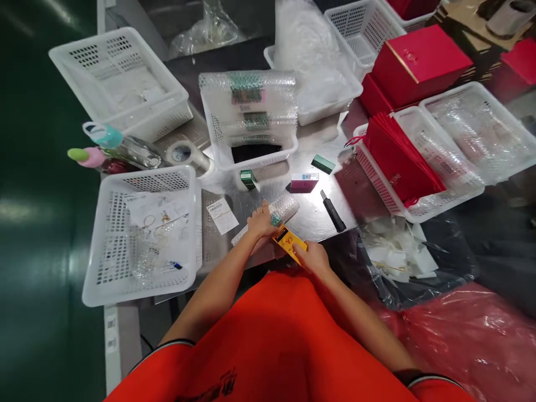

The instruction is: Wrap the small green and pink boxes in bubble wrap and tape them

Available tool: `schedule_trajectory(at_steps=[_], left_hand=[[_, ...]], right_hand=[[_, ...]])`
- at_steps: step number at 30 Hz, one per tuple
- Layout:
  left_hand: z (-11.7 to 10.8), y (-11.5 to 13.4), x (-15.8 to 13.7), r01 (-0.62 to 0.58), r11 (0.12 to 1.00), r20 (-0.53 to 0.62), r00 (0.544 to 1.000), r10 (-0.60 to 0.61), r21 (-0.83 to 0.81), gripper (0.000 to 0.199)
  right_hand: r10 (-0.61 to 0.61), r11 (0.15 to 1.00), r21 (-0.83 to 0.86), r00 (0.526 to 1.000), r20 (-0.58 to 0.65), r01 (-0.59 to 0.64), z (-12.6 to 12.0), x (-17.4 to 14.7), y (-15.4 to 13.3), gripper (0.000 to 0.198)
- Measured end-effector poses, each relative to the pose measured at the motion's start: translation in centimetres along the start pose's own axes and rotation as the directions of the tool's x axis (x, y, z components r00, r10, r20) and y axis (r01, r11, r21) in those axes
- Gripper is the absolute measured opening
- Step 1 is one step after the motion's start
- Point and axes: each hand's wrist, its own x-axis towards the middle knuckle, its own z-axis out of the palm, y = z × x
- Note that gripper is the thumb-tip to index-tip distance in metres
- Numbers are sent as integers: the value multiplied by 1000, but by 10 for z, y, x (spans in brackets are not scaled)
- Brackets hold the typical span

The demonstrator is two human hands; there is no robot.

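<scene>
Near the table's front edge, my left hand (261, 223) grips a bubble-wrapped packet (285, 207) with something green inside. My right hand (315, 257) is closed round a flat yellow object with a dark window (290, 242); its kind is unclear. The far end of that yellow object meets the packet beside my left fingers. Beyond my hands stand a small dark green box (248, 179) and a magenta-and-white box (304, 182). Another green box (322, 163) lies farther back. A black utility knife (333, 211) rests to the right, and a printed white slip (222, 216) to the left.
White baskets surround the work area: one with papers at left (192, 223), one with bubble-wrap sheets behind (255, 162). At right, a basket (379, 187) holds red pouches (397, 162). A tape roll (186, 156) and bottles (125, 146) stand at left; scraps (397, 251) fill a bag at right.
</scene>
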Motion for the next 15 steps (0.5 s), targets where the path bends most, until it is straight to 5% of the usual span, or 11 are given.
schedule_trajectory(at_steps=[6,9,10,12,15], left_hand=[[-12,5,-10,-4,997,-46,999,0,-81,106],[-24,1,-27,-70,930,-131,991,23,-361,91],[-28,-2,-35,-117,838,-147,988,44,-534,86],[-35,-11,-49,-170,497,-136,985,105,-851,79],[-36,-21,-65,-1,-51,-9,988,157,-999,71]], right_hand=[[65,988,-140,998,23,-61,-32,5,-32,46],[60,960,-271,997,-57,-74,-65,3,-41,50],[57,947,-312,995,-86,-81,-79,1,-39,51],[50,925,-366,988,-144,-100,-107,-6,-27,51],[-4,914,-392,965,-264,-103,-143,-11,8,49]])
